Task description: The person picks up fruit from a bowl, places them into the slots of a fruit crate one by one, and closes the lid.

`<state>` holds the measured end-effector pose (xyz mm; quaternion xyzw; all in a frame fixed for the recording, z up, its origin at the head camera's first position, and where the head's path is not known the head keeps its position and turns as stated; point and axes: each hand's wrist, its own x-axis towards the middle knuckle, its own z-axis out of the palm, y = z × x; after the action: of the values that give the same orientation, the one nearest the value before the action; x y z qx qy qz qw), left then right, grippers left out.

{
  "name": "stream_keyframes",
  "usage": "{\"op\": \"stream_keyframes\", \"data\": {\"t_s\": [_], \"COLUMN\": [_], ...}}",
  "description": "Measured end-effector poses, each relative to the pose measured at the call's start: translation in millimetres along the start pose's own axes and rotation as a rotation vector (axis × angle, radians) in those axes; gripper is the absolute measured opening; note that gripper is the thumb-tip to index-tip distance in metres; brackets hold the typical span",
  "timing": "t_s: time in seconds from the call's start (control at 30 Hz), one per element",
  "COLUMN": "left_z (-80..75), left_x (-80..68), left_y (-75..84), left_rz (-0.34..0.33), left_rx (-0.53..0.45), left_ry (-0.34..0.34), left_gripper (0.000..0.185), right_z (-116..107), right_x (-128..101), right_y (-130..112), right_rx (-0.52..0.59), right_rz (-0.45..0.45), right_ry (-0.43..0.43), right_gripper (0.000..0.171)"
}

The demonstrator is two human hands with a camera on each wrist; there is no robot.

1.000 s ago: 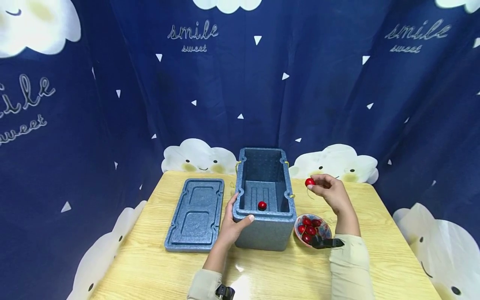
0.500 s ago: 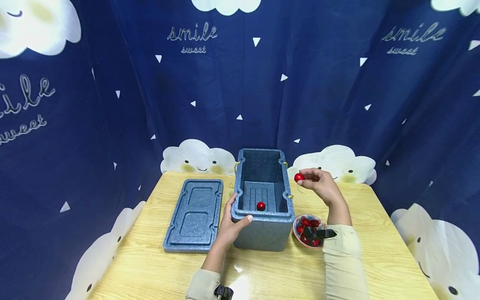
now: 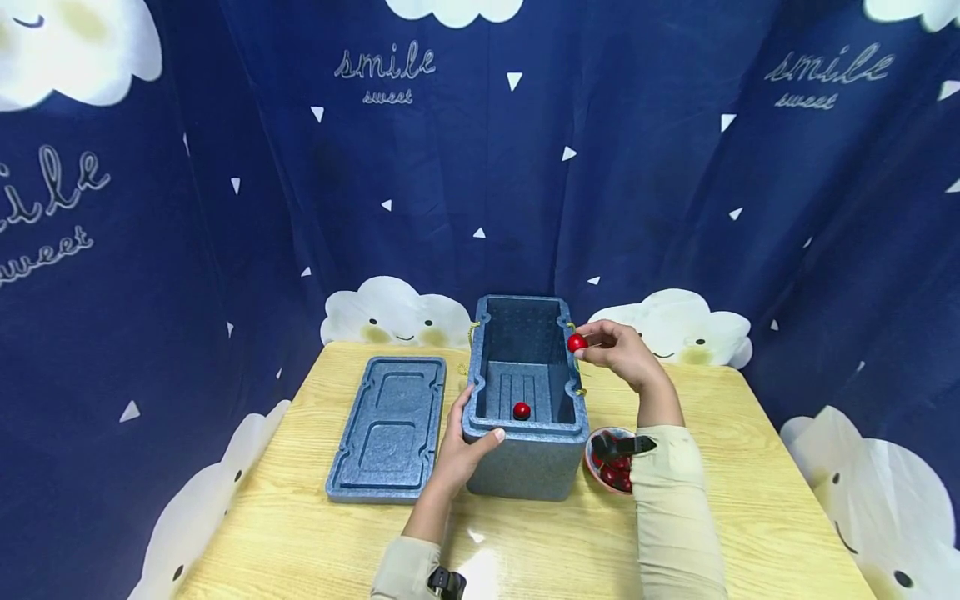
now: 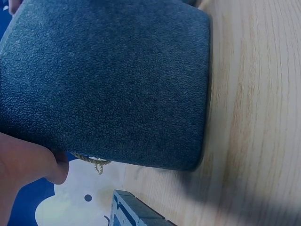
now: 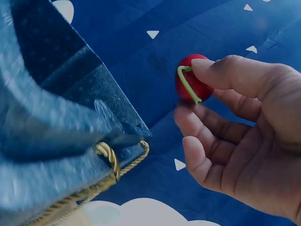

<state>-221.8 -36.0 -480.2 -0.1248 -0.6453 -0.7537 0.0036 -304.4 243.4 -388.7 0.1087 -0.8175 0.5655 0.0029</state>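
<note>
An open grey-blue foam box (image 3: 525, 467) (image 4: 108, 84) (image 5: 51, 141) stands on the wooden table (image 3: 300, 533), with one red cherry (image 3: 522, 410) on its floor. My left hand (image 3: 461, 450) (image 4: 26, 162) grips the box's near left corner, thumb on the rim. My right hand (image 3: 618, 350) (image 5: 244, 146) pinches a red cherry (image 3: 577, 342) (image 5: 193, 84) with a green stem, held over the box's right rim. A small bowl (image 3: 592, 467) of red cherries (image 3: 615, 475) sits right of the box, partly hidden by my right sleeve.
The box's lid (image 3: 390, 429) (image 4: 136, 214) lies flat on the table to the left of the box. Yellow cord handles (image 5: 113, 160) hang at the box's sides. A dark blue curtain with clouds (image 3: 480, 167) encloses the table on three sides.
My right hand has carried the cherry left and slightly up, from beside the box to over its right rim. The left hand and the box have stayed put.
</note>
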Motion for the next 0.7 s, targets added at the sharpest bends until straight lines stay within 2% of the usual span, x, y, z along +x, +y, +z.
{"op": "stream_keyframes", "data": {"t_s": [0.47, 0.7], "left_z": [1.2, -1.3], "left_x": [-1.9, 0.5], "left_y": [-3.1, -3.8], "left_rz": [0.0, 0.007], "left_rx": [-0.015, 0.013], "left_ry": [0.006, 0.007], "left_gripper": [0.083, 0.083], "right_z": [16, 25], "right_x": [24, 36], "right_y": [4, 1], "right_rx": [0.062, 0.053], "right_rz": [0.117, 0.128], "right_ry": [-0.167, -0.264], "right_gripper": [0.039, 0.037]}}
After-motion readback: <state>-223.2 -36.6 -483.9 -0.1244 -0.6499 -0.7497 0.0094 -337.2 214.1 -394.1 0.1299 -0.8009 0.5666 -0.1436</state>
